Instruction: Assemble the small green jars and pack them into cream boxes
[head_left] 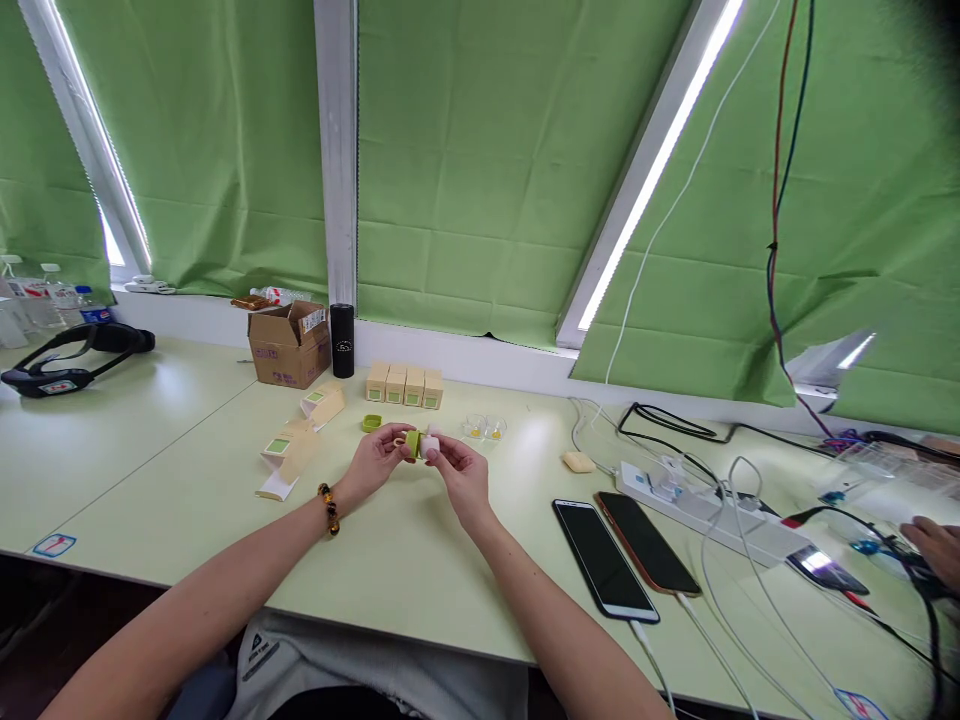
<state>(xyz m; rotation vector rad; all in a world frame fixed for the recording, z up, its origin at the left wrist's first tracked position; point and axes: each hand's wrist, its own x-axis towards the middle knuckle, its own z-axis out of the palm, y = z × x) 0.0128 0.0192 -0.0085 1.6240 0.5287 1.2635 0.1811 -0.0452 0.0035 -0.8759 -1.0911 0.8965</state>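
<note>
Above the table, my left hand (380, 455) is closed on a small green case (412, 443). Facing it, my right hand (461, 470) pinches a small white piece (429, 445) that meets the green case; I cannot tell whether the two are joined. Just behind my left hand lies a small green tray-like part (371, 423). Clear round cups with yellow bits (484, 428) sit beyond my right hand. Opened cardboard packaging (289, 450) lies to the left, and a row of several small beige boxes (405, 386) stands at the back.
A brown carton (289, 345) and a black bottle (342, 340) stand at the back left. On the right are two phones (606, 560) (649, 543), a white power strip (705, 515) and tangled cables. A co-worker's hand (934, 550) shows at the right edge.
</note>
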